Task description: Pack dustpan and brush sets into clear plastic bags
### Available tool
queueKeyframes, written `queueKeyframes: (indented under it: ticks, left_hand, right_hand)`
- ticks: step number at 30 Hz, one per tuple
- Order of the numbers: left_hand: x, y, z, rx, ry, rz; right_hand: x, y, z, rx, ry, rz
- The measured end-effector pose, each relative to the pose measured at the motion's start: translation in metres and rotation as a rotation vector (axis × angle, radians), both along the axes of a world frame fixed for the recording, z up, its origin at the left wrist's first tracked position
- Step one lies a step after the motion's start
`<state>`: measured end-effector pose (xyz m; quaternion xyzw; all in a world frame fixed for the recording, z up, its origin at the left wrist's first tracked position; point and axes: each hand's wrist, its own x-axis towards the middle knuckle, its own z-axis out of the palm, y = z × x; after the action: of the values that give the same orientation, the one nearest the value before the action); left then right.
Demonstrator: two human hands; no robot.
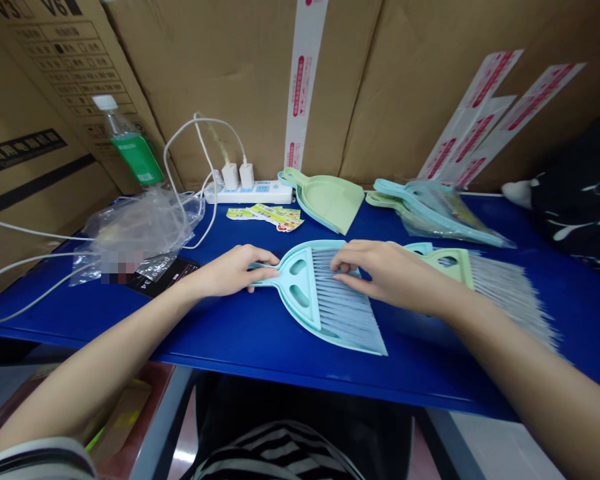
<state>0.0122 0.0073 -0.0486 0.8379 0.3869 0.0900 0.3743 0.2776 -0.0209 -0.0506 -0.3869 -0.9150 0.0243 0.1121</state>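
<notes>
A light-blue dustpan (293, 317) lies on the blue table with a matching brush (307, 287) nested in it. The brush's grey-blue bristles fan out to the right. My left hand (235, 270) is closed around the handle end, thumb on top. Over the bristles hovers my right hand (375, 270), its fingers loosely curled and the thumb a little apart. Contact with the bristles cannot be made out. Partly behind my right forearm lie a green brush (460, 263) with pale bristles and a bit of light blue beside it.
At the back lie a green dustpan (333, 200) over a blue one and a bagged dustpan set (445, 210). Stickers (267, 215) lie before a power strip (250, 193) with cables. Left are a plastic bag (135, 223) and a bottle (137, 157). Cardboard (230, 67) walls the back.
</notes>
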Motion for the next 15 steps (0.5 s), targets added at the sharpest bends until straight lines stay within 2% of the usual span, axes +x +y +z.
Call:
queueKeyframes:
  ticks: [15]
  left_hand:
    - [-0.001, 0.0011, -0.0016, 0.002, -0.009, 0.0]
  right_hand:
    - [0.0046, -0.0002, 0.0021, 0.126, -0.002, -0.027]
